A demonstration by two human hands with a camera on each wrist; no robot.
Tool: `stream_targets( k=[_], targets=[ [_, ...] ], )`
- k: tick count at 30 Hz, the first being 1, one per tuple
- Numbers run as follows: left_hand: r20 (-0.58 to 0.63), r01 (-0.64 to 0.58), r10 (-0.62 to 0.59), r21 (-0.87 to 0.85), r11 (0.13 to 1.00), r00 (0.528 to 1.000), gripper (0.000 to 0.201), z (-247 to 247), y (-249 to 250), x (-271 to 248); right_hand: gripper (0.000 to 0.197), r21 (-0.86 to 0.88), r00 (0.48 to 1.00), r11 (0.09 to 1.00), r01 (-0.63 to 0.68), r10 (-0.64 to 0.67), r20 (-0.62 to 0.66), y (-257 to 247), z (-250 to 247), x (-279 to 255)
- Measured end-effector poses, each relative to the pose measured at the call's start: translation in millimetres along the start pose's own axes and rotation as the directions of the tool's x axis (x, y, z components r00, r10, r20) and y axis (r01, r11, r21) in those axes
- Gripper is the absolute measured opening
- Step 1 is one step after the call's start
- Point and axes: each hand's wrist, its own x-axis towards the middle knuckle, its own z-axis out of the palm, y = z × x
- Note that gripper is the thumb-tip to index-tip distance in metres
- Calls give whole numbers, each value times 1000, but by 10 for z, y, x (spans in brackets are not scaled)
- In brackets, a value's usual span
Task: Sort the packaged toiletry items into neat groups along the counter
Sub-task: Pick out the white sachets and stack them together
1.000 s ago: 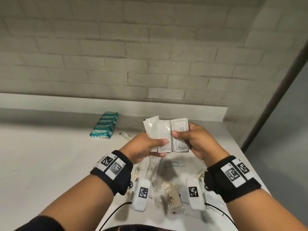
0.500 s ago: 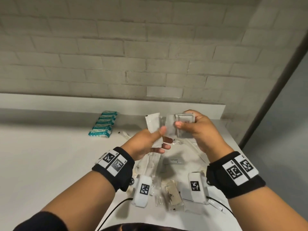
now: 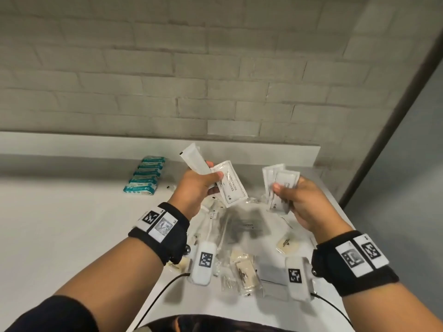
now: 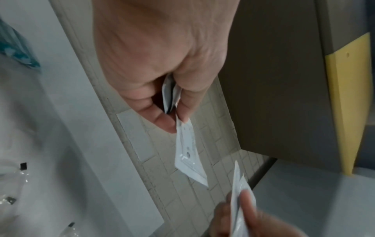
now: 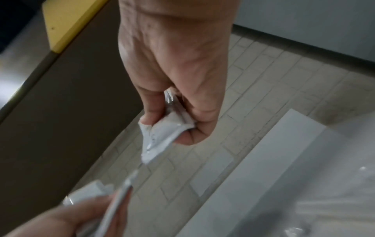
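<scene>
White sachets [image 3: 233, 185] fill both hands above the pale counter [image 3: 72, 224]. The left hand [image 3: 194, 188] pinches two of them between thumb and fingers: a plain one [image 3: 193, 159] sticking up toward the wall and a printed one, lettered as a shampoo with conditioner, angled down to the right. The left wrist view shows the same pinch from behind, the printed sachet [image 4: 187, 152] hanging below the fingertips [image 4: 162, 121].

The right hand [image 3: 304, 204] grips a small stack of sachets [image 3: 280, 183], thumb pressed on the front one and fingers curled behind; in the right wrist view the stack [image 5: 160, 134] bends a little under the thumb. The two hands are held apart, level with each other, and their packets do not touch.

On the counter below them lies a loose heap of unsorted items [image 3: 244, 267]: clear-wrapped packets, cream-coloured pieces in plastic, and a flat white packet [image 3: 249, 224] with small dark print. Which kinds these are is hard to tell through the blur.

Further left, close to the raised back ledge, a row of teal packets [image 3: 146, 176] lies neatly, overlapping one another, well apart from the heap. A brick wall [image 3: 167, 80] rises behind the counter.
</scene>
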Motion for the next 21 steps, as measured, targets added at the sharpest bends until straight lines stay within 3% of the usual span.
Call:
stream_targets(
  k=[2, 6, 8, 11, 14, 17, 19, 21],
  targets=[
    [11, -5, 4, 38, 999, 1000, 22, 38, -3, -33, 18, 92, 999, 996, -21, 17, 45, -86, 32, 26],
    [152, 55, -58, 23, 998, 987, 15, 239, -3, -167, 40, -20, 968, 998, -63, 66, 244, -51, 354, 70],
    [203, 132, -125, -21, 991, 971, 19, 262, 25, -199, 52, -39, 990, 997, -69, 73, 119, 56, 446, 95],
    [282, 301, -250, -157, 941, 926, 33, 129, 62, -200, 54, -55, 997, 998, -37, 33, -73, 129, 375, 127],
    [228, 258, -243, -38, 966, 943, 24, 19, 45, -174, 31, 78, 997, 996, -49, 53, -59, 41, 285, 134],
    [187, 182, -208, 145, 972, 960, 23, 24, 25, -192, 22, 229, 992, 966, -124, 113, 61, -78, 361, 146],
    [233, 145, -201, 237, 961, 952, 23, 57, -1, -214, 23, 193, 979, 967, -165, 137, 150, -107, 470, 132],
    [230, 149, -209, 255, 955, 950, 28, 81, -19, -226, 26, 151, 986, 983, -102, 80, 149, -122, 532, 134]
  ],
)
